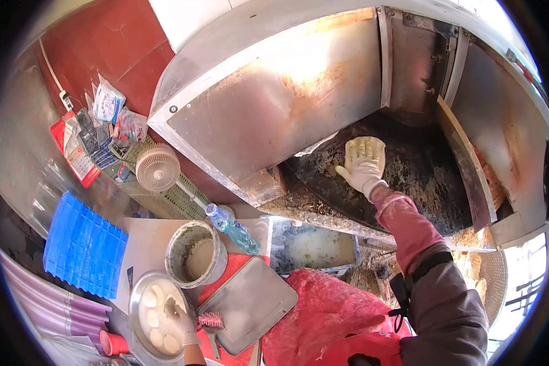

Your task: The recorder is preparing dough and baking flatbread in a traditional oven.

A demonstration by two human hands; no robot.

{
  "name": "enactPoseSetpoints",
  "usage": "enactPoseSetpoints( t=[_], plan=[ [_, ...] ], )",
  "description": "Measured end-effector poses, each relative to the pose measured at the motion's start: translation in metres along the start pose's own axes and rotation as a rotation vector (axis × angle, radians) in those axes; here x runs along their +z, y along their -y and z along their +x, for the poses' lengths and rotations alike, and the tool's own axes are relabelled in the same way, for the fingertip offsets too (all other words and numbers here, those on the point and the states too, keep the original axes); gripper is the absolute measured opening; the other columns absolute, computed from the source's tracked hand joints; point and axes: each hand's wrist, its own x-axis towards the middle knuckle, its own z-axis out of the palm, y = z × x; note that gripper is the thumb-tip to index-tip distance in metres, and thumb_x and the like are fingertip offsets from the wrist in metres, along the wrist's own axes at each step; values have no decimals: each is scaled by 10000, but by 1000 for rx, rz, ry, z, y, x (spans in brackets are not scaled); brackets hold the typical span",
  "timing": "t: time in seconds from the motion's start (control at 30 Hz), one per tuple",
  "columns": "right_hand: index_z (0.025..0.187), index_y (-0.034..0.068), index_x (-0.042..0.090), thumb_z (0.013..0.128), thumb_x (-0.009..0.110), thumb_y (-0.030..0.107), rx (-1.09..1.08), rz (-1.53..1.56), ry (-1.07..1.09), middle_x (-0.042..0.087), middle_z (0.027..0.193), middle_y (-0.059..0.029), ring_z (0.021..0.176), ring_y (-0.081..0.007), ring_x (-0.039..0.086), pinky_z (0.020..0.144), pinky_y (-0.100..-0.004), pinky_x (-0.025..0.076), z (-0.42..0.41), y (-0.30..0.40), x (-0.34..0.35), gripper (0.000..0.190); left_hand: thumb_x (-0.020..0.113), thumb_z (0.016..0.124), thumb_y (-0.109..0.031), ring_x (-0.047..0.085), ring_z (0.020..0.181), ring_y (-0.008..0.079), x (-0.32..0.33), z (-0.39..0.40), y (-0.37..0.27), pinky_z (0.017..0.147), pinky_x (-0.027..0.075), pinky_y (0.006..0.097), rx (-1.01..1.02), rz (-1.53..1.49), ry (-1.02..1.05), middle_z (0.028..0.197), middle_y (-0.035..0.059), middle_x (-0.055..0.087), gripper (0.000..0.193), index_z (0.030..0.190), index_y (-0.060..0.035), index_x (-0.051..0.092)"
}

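My right hand (365,161), in a whitish glove with yellowed fingertips, lies over the dark, crusted round griddle (416,164). Its palm faces down, the fingers extended and the thumb apart, with nothing in its grasp. At lower left, my gloved left hand (181,322) reaches into a steel basin (139,341). Pale round dough pieces (153,319) sit in the basin in a whitish liquid. The left fingers look coated and darker; whether they hold something I cannot tell.
Beside the basin stand a batter-stained pot (196,256), a metal tray (251,304), a pink-bristled brush (211,322) and a bluish bottle (233,231). A tub of cloudy liquid (320,247) sits below the griddle. A fan (158,168), blue crates (84,247) and metal panels (283,105) surround the area.
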Motion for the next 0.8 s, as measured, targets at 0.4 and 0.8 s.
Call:
enactPoseSetpoints(
  t=[0.4, 0.8],
  plan=[
    [1402, -83, 151, 856, 376, 613, -193, 109, -163, 197, 1460, -253, 1378, -352, 151, 1126, -442, 80, -3, -8, 7, 914, 460, 783, 27, 555, 1009, 347, -80, -41, 91, 865, 435, 397, -116, 530, -72, 1076, 190, 577, 318, 1088, 25, 553],
    [1399, -101, 121, 812, 380, 669, -133, 23, -29, 142, 1459, -295, 1375, -397, 118, 1119, -473, 73, -32, 51, -4, 1002, 506, 799, -3, 555, 970, 376, -76, -39, 78, 820, 411, 461, -126, 627, 0, 1099, 188, 564, 316, 1107, -72, 525]
  ],
)
